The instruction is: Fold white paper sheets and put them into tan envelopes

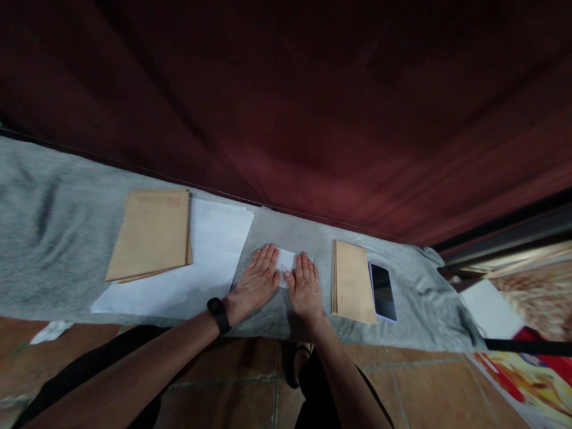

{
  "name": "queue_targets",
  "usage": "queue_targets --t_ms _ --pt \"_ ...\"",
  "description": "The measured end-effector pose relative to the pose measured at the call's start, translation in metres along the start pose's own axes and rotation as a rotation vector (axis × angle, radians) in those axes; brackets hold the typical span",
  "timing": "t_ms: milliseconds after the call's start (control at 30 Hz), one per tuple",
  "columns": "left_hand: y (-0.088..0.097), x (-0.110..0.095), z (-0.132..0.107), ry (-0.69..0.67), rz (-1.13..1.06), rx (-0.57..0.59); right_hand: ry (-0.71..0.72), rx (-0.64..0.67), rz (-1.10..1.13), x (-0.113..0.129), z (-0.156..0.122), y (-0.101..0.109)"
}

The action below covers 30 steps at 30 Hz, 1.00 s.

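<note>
Resting left hand (260, 277) and right hand (304, 289) open and flat on a small white paper (285, 261), laid on grey cloth (304, 232). Running left to right along its far edge; cannot tell the long axis, with sides mostly covered. Flanked leftward by white sheets (217, 250) under brown envelopes (154, 235), rightward by a brown stack (355, 280) beside a phone (383, 292).

The small paper (286, 260) looks matt, the cloth (424, 304) fuzzy, the phone (383, 292) glossy.

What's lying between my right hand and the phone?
The head view shows a stack of brown envelopes on gray cloth between your right hand and the phone.
</note>
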<state>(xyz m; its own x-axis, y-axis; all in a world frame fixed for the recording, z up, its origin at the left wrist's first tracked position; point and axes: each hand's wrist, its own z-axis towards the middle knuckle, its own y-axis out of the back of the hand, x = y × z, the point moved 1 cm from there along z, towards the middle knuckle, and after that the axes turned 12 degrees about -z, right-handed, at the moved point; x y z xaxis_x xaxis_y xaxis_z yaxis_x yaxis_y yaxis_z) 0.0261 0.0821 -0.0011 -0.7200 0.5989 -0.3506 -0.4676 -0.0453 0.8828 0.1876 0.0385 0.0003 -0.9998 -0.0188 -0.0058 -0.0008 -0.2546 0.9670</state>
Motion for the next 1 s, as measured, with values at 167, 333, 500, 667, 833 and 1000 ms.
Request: queue_targets --t_ms 167,333,500,667,833,1000 --pt "0.005 -0.001 0.0 0.025 0.002 -0.001 -0.041 -0.001 -0.024 -0.01 -0.002 -0.003" --pt "0.007 0.002 0.0 0.032 0.023 0.001 -0.075 -0.004 -0.038 -0.02 -0.004 -0.002" --pt "0.007 0.007 -0.002 0.036 0.027 -0.001 -0.088 0.009 -0.056 -0.026 -0.009 0.002" --pt "0.008 0.009 -0.003 0.045 0.04 0.005 -0.097 -0.011 -0.059 -0.032 -0.014 0.0" --pt "0.01 0.011 -0.004 0.039 0.045 -0.021 -0.119 -0.065 -0.049 -0.032 -0.018 -0.005" --pt "0.015 0.009 -0.004 0.069 0.073 -0.012 -0.141 -0.083 -0.054 -0.031 -0.016 0.006"
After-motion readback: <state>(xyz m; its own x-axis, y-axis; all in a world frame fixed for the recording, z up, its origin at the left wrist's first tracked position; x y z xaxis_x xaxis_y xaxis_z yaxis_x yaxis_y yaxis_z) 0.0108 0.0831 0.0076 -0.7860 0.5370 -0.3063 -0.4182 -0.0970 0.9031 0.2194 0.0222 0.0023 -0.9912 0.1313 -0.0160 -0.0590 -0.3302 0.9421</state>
